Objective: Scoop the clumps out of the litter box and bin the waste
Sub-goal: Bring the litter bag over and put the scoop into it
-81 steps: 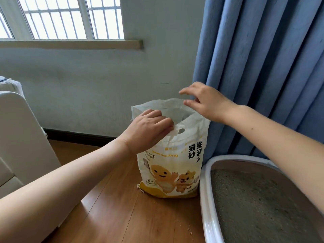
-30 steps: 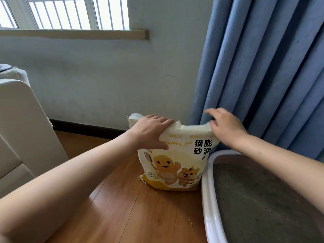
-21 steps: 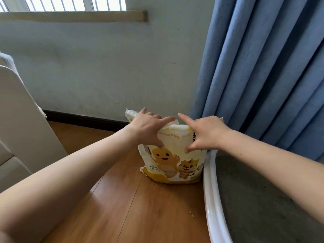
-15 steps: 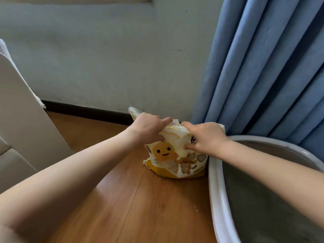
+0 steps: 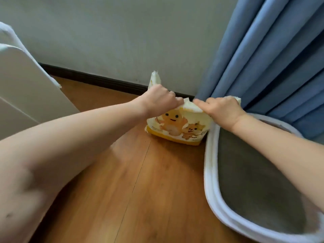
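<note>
Wooden floor (image 5: 133, 199) ran up to a grey wall. Both hands' fingers were curled on the folded top of a litter bag (image 5: 177, 127): the left hand (image 5: 160, 100) and right hand (image 5: 221, 109) gripped it side by side. Just right of the bag sat the litter box (image 5: 209, 172), before a blue curtain (image 5: 263, 55).

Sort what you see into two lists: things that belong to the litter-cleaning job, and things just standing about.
Job:
litter box
litter bag, held by left hand and right hand

Standing about:
curtain
white furniture
</note>
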`<state>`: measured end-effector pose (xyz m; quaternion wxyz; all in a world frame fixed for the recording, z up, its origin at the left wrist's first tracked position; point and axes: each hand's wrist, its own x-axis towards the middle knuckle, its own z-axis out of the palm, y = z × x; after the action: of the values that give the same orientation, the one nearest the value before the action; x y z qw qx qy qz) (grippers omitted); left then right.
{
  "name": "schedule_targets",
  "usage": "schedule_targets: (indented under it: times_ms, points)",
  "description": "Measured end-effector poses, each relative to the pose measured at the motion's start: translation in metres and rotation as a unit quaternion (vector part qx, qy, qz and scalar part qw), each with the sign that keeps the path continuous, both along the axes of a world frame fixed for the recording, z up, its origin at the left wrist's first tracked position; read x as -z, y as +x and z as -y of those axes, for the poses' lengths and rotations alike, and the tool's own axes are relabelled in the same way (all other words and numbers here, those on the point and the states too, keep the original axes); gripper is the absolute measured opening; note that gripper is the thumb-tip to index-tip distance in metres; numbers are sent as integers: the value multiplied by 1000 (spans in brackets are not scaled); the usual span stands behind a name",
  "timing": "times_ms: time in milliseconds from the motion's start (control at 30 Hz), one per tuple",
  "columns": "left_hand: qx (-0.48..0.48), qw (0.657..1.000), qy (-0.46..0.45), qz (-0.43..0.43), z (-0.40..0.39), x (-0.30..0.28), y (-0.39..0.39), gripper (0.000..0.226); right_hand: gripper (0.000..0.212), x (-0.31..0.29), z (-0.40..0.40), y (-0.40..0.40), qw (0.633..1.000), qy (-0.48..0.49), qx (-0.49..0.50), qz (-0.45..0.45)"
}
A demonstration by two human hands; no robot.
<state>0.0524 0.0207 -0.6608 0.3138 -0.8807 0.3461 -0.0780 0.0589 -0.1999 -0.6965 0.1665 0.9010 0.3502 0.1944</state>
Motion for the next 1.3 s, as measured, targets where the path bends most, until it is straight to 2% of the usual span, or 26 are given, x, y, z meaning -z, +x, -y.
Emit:
schedule_targets:
  times_ms: [67,200,267,333,433,533,633,700,800,900,1033,1133,1300]
  points:
    - [6,1000,11,-4,-3,-41,-9,39,61,-44,1,-10,1000,-13,-11,-20]
    - [1,999,29,-13,-20,-151,-36,38,47,-153,-9,-37,999,-17,-32,-21]
    - [7,1000,11,-19,-31,-211,-56,41,40,-212,-14,-55,999,-3,-34,-25]
    - [35,999,-25,-22,-40,-270,-77,34,35,-277,-20,-80,998,29,-46,-15]
    - [44,996,-73,1,-52,-349,-114,28,40,-372,-31,-121,996,75,-54,-22]
    - [24,993,-115,-23,-64,-434,-164,26,43,-464,-43,-168,994,80,-58,-48]
    - [5,990,-135,30,-73,-518,-212,41,47,-548,-51,-207,990,115,-76,-22]
    - [6,990,-135,45,-79,-573,-240,31,52,-597,-57,-226,988,125,-94,4]
    - [1,983,-160,84,-90,-639,-280,25,45,-657,-68,-253,974,186,-118,47]
    - [-24,977,-180,115,-103,-688,-324,29,51,-701,-82,-282,966,193,-160,61]
    - [-50,966,-199,155,-115,-716,-378,37,53,-728,-100,-313,943,229,-223,97]
    - [-64,961,-220,153,-125,-720,-418,33,48,-723,-116,-332,924,241,-281,98]
    - [-125,953,-223,161,-139,-704,-486,25,42,-704,-146,-361,894,251,-369,34]
